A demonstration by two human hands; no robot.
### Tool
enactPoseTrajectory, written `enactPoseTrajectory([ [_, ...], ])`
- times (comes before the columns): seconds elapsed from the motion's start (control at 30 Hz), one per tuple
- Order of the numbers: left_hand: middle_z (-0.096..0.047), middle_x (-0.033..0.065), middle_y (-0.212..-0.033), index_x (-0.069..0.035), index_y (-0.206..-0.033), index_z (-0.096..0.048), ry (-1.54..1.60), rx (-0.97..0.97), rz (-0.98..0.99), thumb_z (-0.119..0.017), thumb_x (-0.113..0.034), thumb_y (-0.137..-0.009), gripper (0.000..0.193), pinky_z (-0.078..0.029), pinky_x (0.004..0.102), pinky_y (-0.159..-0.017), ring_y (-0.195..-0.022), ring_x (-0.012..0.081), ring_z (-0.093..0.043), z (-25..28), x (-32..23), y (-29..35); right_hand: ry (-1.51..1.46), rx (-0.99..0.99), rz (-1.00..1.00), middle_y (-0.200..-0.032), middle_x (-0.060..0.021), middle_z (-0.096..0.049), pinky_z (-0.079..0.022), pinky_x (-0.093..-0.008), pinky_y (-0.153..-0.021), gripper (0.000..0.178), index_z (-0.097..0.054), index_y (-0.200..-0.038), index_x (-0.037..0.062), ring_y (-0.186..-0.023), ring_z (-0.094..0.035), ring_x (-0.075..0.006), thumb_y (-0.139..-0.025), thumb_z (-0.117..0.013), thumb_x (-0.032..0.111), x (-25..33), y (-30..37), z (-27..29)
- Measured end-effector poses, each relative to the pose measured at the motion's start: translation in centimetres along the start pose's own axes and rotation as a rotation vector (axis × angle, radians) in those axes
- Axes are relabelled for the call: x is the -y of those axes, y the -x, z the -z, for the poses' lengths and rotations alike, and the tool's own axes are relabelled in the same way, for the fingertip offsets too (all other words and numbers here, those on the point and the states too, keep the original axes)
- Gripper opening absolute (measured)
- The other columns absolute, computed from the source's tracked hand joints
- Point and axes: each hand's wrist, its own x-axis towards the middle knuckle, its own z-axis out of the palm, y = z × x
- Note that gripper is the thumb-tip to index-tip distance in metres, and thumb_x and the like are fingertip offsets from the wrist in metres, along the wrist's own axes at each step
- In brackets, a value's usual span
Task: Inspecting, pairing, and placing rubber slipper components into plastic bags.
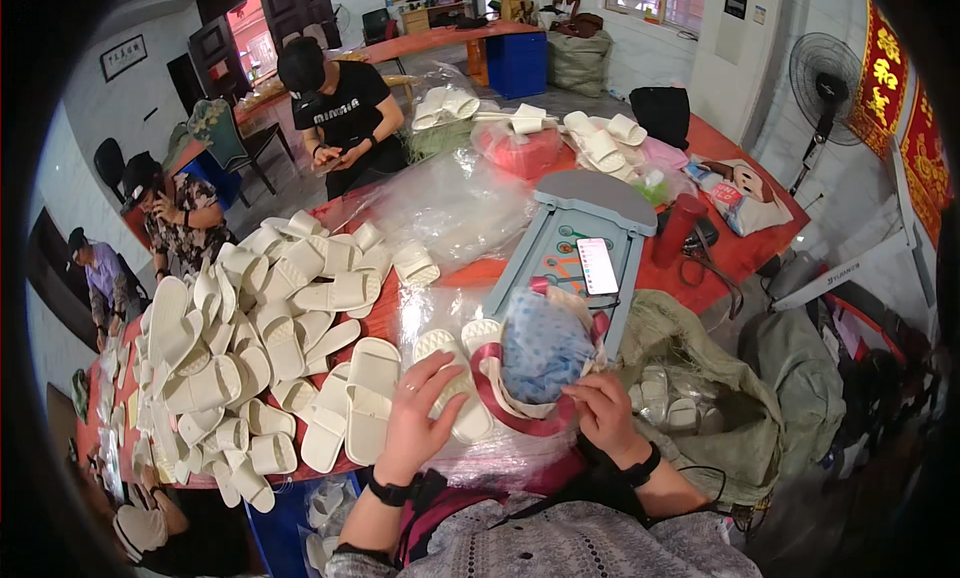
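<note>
Right in front of me lies a small whitish bag (pixel 591 328) with dark pink handles (pixel 489 376) and blue dotted cloth (pixel 545 350) in its mouth. My right hand (pixel 603 410) pinches the near right side of this bag, thumb and fingers together. My left hand (pixel 425 410) has its fingers apart, over the left edge of a cream slipper (pixel 468 410); whether it touches the slipper I cannot tell. That slipper and another partly hidden by the bag lie on clear plastic wrap (pixel 500 460). Both my wrists wear dark bands.
A large heap of cream slippers (pixel 215 378) covers the table's left. Beyond the bag stands a grey-blue plastic board (pixel 535 243) bearing a phone (pixel 597 267). An open woven sack (pixel 735 428) holds wrapped slippers at right. Several people sit or stand around the red table (pixel 480 275).
</note>
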Motion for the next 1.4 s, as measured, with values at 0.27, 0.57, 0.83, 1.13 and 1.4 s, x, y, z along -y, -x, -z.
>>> enactPoseTrajectory([
  [0.27,-0.054,0.0227,-0.128,-0.002,-0.141,-0.041,-0.096,0.146,-0.244,-0.082,-0.013,-0.073,0.081,-0.051,0.043,-0.089,-0.117,0.0398,-0.053,-4.9,-3.1,-5.9,-0.009,0.155,-0.03,-0.094,-0.0076,-0.062,-0.051,-0.0364,-0.071,0.025,-0.071,-0.097,0.0053,-0.083,-0.061,-0.028,-0.072,-0.069,-0.001,1.9,2.7,2.3],
  [0.57,-0.058,0.0234,-0.116,-0.004,-0.138,-0.045,0.166,0.345,0.124,-0.065,0.001,-0.075,0.065,-0.053,0.0434,-0.08,-0.095,0.04,-0.063,-8.4,-0.7,-2.6,0.106,0.066,-0.14,-0.113,-0.0154,-0.06,-0.049,-0.0402,-0.087,0.047,-0.063,-0.116,0.0042,-0.102,-0.059,-0.0345,-0.071,-0.075,0.011,1.8,-4.1,5.5],
  [0.83,-0.06,0.0218,-0.108,-0.006,-0.129,-0.051,0.172,0.179,0.21,-0.051,0.01,-0.075,0.056,-0.052,0.0445,-0.079,-0.096,0.0411,-0.061,-8.0,-0.4,-1.9,0.053,0.549,-0.257,-0.132,-0.0228,-0.049,-0.036,-0.0459,-0.106,0.084,-0.05,-0.132,0.0072,-0.125,-0.044,-0.0408,-0.057,-0.085,0.025,-1.3,-2.9,-2.8],
  [1.13,-0.061,0.0186,-0.103,-0.005,-0.121,-0.057,0.176,-0.003,0.198,-0.048,0.014,-0.075,0.05,-0.052,0.0406,-0.074,-0.089,0.0363,-0.064,-8.4,-0.3,-1.4,0.362,0.669,0.011,-0.129,-0.0121,-0.051,-0.04,-0.0494,-0.098,0.053,-0.063,-0.111,0.0118,-0.12,-0.047,-0.035,-0.06,-0.072,0.007,-0.4,0.1,-4.1],
  [1.4,-0.061,0.0182,-0.104,-0.005,-0.118,-0.059,0.163,-0.069,0.135,-0.049,0.015,-0.075,0.048,-0.052,0.0395,-0.073,-0.087,0.0349,-0.064,-8.9,-0.2,-1.3,-0.092,0.698,0.141,-0.101,-0.0105,-0.06,-0.049,-0.0424,-0.084,0.035,-0.059,-0.094,0.0056,-0.096,-0.059,-0.0334,-0.06,-0.066,0.004,-2.6,-0.1,-3.2],
])
